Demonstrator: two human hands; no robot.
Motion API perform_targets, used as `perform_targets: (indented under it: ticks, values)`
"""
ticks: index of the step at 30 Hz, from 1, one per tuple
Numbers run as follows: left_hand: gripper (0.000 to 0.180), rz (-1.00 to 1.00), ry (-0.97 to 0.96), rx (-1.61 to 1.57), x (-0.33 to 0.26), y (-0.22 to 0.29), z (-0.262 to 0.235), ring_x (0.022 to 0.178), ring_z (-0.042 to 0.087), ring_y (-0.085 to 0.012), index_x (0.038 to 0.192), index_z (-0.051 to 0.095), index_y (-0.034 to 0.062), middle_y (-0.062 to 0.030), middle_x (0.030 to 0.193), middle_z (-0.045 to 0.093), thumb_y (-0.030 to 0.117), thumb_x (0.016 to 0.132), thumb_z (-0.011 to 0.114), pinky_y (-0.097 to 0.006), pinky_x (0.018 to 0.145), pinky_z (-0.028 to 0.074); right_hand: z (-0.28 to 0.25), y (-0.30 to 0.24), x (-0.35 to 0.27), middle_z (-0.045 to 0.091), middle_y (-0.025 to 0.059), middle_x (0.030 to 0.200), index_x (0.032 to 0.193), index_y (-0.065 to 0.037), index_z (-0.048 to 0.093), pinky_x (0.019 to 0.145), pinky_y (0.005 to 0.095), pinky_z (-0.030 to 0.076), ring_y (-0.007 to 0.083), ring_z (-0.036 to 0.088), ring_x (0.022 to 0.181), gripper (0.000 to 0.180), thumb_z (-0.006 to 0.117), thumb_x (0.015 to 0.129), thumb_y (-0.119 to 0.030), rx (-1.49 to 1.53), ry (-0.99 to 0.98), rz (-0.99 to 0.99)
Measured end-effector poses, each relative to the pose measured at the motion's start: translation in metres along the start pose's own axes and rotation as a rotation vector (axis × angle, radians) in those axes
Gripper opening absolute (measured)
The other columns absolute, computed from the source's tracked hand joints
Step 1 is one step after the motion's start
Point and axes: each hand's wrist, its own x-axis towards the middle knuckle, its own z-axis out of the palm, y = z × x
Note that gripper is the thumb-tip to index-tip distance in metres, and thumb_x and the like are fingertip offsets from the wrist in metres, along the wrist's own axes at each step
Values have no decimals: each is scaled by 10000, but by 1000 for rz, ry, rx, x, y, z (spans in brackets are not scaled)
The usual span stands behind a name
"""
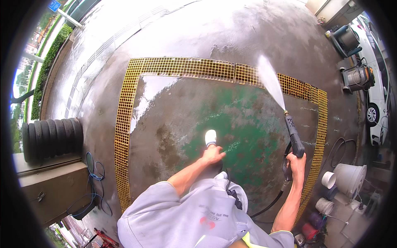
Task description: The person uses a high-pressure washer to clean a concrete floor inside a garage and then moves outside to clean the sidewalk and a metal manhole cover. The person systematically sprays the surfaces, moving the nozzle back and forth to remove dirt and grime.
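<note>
My right hand (296, 162) is wrapped around the grip of a black pressure washer gun (293, 134). White water spray (271, 80) fans out from its nozzle, away from me, crossing the yellow floor grating (190, 68). A black hose (271, 204) runs from the gun's lower end back toward my body. In front of my waist, my left hand (213, 154) holds nothing, with its fingers loosely apart. Just beyond it shows my white shoe (210, 137) on the wet, worn green floor (244, 124).
Stacked tyres (51, 138) lie at the left above a low cabinet (58, 188), near a coiled blue hose (96, 175). At the right are wet vacuums (357, 78), a white car (374, 95), a white bucket (349, 180) and a loose dark hose (341, 144).
</note>
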Motion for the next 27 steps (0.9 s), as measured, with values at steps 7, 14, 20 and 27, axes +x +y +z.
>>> perform_targets:
  ticks: [7, 14, 20, 27]
  values:
    - [966, 952, -737, -597, -7, 284, 59, 1401, 455, -342, 1512, 397, 10, -244, 1478, 494, 478, 796, 847, -457, 1170, 377, 4, -212, 91, 559, 37, 666, 1002, -19, 603, 443, 324, 455, 154, 538, 476, 325, 637, 689, -100, 149, -110, -73]
    - [407, 734, -807, -409, 20, 304, 81, 687, 695, -270, 807, 723, 25, -127, 695, 696, 425, 877, 699, -430, 672, 523, -84, -376, 131, 527, 26, 598, 815, -71, 604, 454, 301, 424, 138, 502, 461, 177, 648, 731, -220, 16, -25, -201]
    - [203, 603, -481, 57, 138, 120, 46, 899, 714, -411, 945, 751, 91, -205, 915, 739, 222, 810, 676, -506, 797, 573, -207, -414, 115, 469, -33, 660, 843, -116, 552, 487, 282, 410, 93, 481, 515, 219, 638, 770, -304, 33, 122, -163]
    - [491, 558, -119, 146, 191, 96, -134, 806, 692, -412, 859, 756, 12, -220, 809, 711, 497, 913, 699, -509, 746, 532, -211, -270, 152, 494, 3, 604, 744, -114, 558, 466, 311, 428, 136, 491, 475, 144, 624, 722, -240, 30, 161, 99]
